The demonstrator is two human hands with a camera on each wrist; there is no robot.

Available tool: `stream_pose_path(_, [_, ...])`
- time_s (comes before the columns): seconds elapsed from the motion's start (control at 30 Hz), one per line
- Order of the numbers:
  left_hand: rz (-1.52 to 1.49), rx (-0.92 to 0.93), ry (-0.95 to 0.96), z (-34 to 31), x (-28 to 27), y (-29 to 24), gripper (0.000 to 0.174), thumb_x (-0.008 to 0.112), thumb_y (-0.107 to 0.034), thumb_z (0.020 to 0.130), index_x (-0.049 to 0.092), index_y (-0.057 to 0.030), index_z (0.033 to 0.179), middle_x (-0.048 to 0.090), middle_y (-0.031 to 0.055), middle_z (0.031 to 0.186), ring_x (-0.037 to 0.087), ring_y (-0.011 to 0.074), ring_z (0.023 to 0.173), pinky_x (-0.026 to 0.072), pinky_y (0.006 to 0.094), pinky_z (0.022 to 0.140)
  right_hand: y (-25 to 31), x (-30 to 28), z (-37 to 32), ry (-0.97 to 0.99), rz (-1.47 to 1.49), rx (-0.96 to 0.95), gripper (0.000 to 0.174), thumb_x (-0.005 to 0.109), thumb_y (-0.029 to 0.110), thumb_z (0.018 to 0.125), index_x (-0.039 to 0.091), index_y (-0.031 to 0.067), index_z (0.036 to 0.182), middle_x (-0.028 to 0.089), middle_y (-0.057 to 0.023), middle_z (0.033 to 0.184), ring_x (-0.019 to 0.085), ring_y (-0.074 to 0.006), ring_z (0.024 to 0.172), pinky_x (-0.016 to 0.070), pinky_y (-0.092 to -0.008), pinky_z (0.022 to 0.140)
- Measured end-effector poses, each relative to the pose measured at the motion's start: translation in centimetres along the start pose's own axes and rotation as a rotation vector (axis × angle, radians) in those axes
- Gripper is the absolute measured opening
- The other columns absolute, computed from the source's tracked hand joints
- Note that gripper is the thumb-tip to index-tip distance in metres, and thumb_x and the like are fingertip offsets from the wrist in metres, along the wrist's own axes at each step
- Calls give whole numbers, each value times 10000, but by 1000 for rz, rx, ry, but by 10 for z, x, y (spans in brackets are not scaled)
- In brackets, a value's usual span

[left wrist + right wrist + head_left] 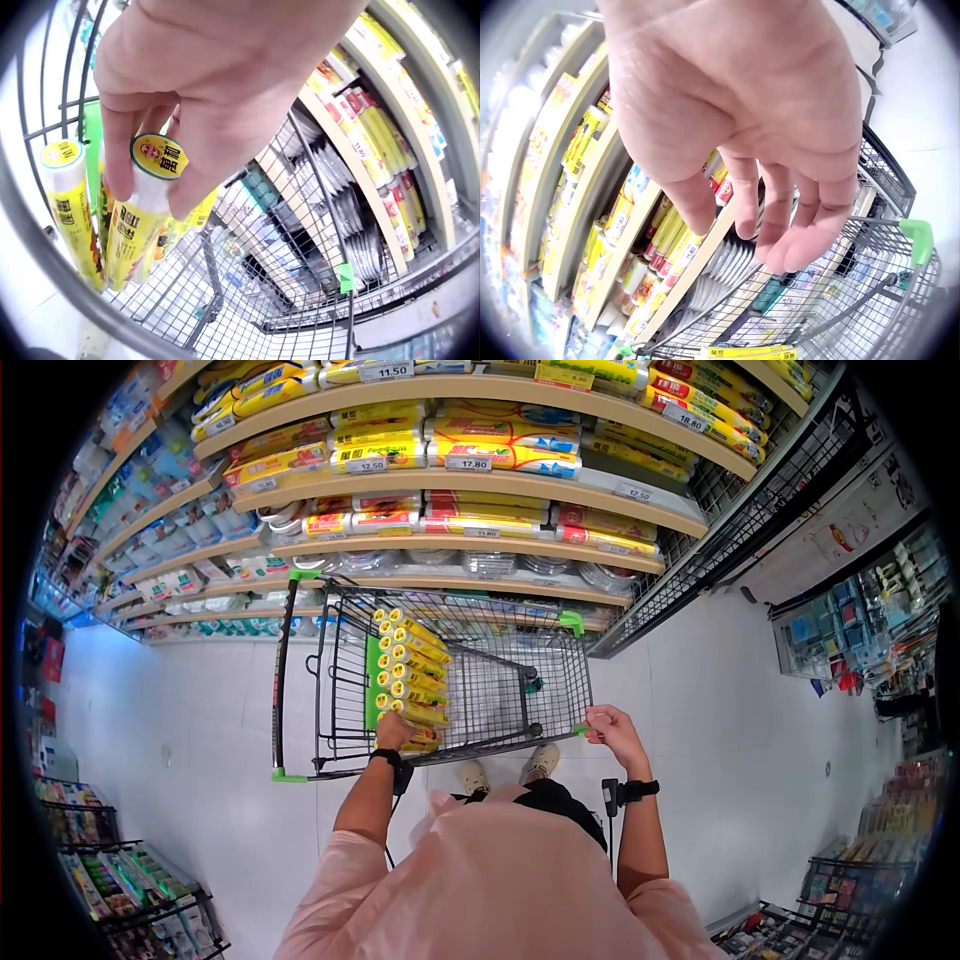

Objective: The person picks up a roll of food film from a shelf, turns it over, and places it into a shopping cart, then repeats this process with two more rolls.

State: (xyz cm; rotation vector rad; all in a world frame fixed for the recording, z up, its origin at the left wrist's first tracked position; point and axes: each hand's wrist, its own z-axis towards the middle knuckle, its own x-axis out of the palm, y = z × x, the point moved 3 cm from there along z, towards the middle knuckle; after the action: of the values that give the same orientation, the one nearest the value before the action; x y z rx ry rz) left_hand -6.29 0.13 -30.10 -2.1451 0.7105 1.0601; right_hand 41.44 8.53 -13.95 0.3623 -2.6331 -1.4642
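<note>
My left hand (393, 732) reaches into the near side of a shopping cart (282, 690). Its thumb and fingers pinch the white upper end of a yellow-labelled plastic-wrapped roll (135, 232), which stands upright in the left wrist view. Another roll (73, 214) of the same kind is beside it, and several more rolls (415, 660) are lined up in the cart against a green panel (373, 670). My right hand (615, 735) hangs by the cart's near right corner. Its fingers (776, 202) are loosely bent with nothing between them.
Shelves (480, 482) with similar rolls, price tags and stacked foil or plastic trays (490, 564) rise behind the cart. A black mesh rack end (680, 585) borders them on the right. More goods stand at the lower left and right. The person's shoes (540, 760) are just beside the cart.
</note>
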Motion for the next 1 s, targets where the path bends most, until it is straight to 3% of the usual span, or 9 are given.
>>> stream_pose_path(0.13, [-163, 1, -172, 6, 11, 19, 322, 698, -145, 746, 671, -23, 1043, 688, 250, 1057, 664, 395, 1021, 545, 442, 871, 0, -11, -8, -16, -29, -34, 255, 654, 212, 954, 631, 31, 1130, 708, -100, 961, 646, -129, 766, 550, -264, 694])
stream_pose_path(0.3, [-124, 45, -92, 8, 6, 28, 361, 621, -135, 789, 671, -29, 1130, 681, 245, 1094, 652, 378, 1058, 517, 432, 918, -2, -10, -12, -41, -22, -3, 242, 628, 223, 973, 625, 46, 1139, 689, -71, 954, 639, -121, 767, 542, -263, 699])
stream_pose_path(0.4, [-215, 9, -140, 6, -3, 26, 375, 680, -172, 758, 672, -25, 1102, 685, 247, 1070, 657, 380, 1041, 524, 439, 895, -5, -9, -6, -22, -27, 6, 249, 625, 238, 975, 623, 50, 1138, 689, -70, 954, 640, -124, 767, 536, -262, 691])
stream_pose_path(0.47, [-333, 5, -221, -4, -11, 21, 416, 788, -227, 668, 658, -40, 1016, 706, 198, 968, 679, 368, 919, 534, 426, 805, -7, -6, 0, -9, -29, 7, 246, 628, 231, 969, 625, 49, 1135, 692, -76, 949, 643, -128, 765, 537, -263, 685])
stream_pose_path(0.57, [-583, 16, -220, -10, -14, 14, 357, 773, -179, 679, 624, -52, 978, 698, 146, 890, 681, 320, 847, 526, 393, 772, -1, -3, 6, -34, -16, -10, 231, 633, 197, 951, 632, 46, 1125, 692, -86, 934, 650, -134, 755, 543, -271, 666])
stream_pose_path(0.6, [-706, 43, -207, 0, -1, 18, 284, 725, -128, 733, 619, -31, 978, 689, 116, 866, 671, 255, 756, 526, 360, 684, 0, -2, 8, -25, -14, -19, 231, 632, 196, 950, 633, 45, 1125, 691, -82, 930, 649, -132, 753, 543, -270, 661])
stream_pose_path(0.67, [-1027, 34, -78, -41, -32, -20, 204, 656, -68, 793, 610, -7, 983, 664, 84, 834, 630, 166, 673, 499, 295, 584, 1, 1, 12, -10, -6, -32, 231, 631, 194, 949, 634, 43, 1124, 689, -74, 922, 646, -128, 747, 542, -269, 650])
stream_pose_path(0.73, [-1136, 118, 25, -50, -35, -32, 180, 604, -38, 838, 605, 9, 1011, 646, 72, 834, 589, 110, 634, 467, 248, 530, 9, 6, 9, 3, -52, -17, 224, 595, 210, 970, 627, 43, 1117, 679, -51, 951, 639, -117, 757, 535, -259, 696])
stream_pose_path(1.0, [-1123, 252, 133, -104, -89, -101, 163, 609, -26, 901, 614, -32, 1064, 622, 27, 784, 596, 117, 660, 489, 245, 598, 33, -1, 12, 14, -80, -83, 245, 606, 220, 968, 626, 13, 1099, 679, -61, 911, 636, -123, 740, 531, -262, 669])
